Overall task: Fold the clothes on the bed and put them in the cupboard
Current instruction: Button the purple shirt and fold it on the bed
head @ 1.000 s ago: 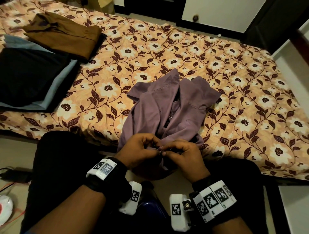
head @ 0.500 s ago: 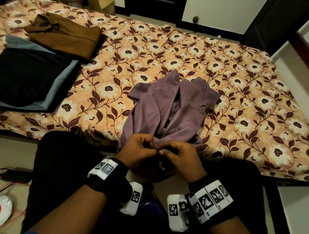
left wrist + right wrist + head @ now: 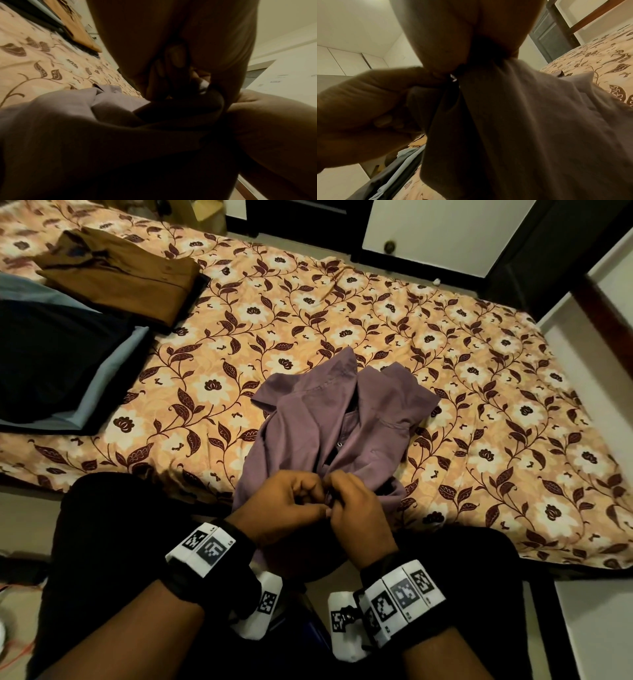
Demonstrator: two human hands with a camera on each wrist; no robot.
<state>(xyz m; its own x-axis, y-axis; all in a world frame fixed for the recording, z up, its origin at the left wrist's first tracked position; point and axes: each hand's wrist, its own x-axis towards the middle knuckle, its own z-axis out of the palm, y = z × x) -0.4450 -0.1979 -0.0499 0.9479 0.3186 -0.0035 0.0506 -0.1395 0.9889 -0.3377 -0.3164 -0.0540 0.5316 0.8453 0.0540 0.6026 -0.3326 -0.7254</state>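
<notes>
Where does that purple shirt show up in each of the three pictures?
Head view: the purple shirt lies crumpled at the bed's near edge, both hands pinching its front.
Left wrist view: it fills the lower left, below the fingers.
Right wrist view: it fills the centre and right, hanging from the grip.
Shared landmark: the floral bedsheet, also at upper left and right edge.

- Shirt (image 3: 329, 422) at frame centre, on the bed (image 3: 445, 364), its lower end hanging over the bed's near edge.
- Left hand (image 3: 284, 508) and right hand (image 3: 359, 515) touching, just below centre, both pinching the shirt's front edges.
- Folded shirt (image 3: 116, 273) upper left on the bed.
- Stack of folded clothes (image 3: 51, 364) at left edge, directly below the folded shirt.
- Cupboard door (image 3: 438, 231) top right, behind the bed.
</notes>
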